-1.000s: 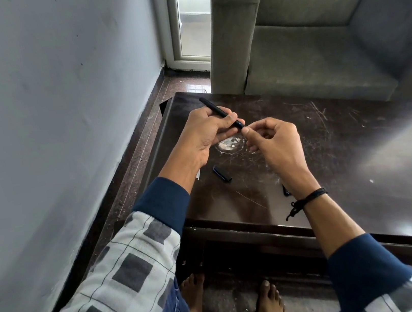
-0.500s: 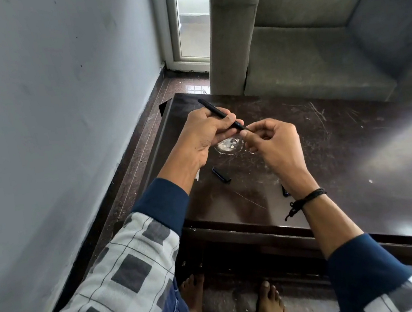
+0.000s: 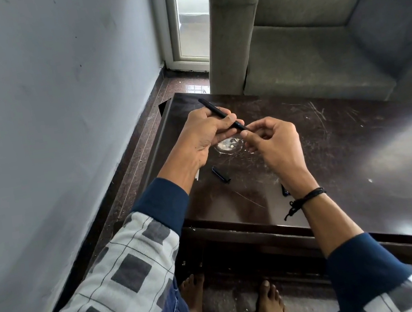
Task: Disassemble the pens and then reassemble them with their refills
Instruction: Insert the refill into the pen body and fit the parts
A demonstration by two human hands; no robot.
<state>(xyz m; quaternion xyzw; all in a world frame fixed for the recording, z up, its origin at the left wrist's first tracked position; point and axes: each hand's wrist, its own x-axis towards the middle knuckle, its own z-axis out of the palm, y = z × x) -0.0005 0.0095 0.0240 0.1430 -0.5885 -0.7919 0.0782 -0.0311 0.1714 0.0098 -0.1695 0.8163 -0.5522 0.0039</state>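
My left hand (image 3: pixel 209 131) wraps its fingers around the slim black plastic pen barrel (image 3: pixel 217 112) to hold it steady above the dark wooden table (image 3: pixel 360 159), where a short black plastic cap (image 3: pixel 221 174) lies aside; my right hand (image 3: pixel 272 140) pinches thumb and forefinger at the barrel's front end, I think to unscrew the tip

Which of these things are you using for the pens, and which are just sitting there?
For the job: slim black plastic pen, gripped by the left hand, tip pinched by the right hand; short dark pen cap on the dark wooden table; small dark pen piece by the right wrist.
Just lying about: grey fabric armchair; black cord wristband.
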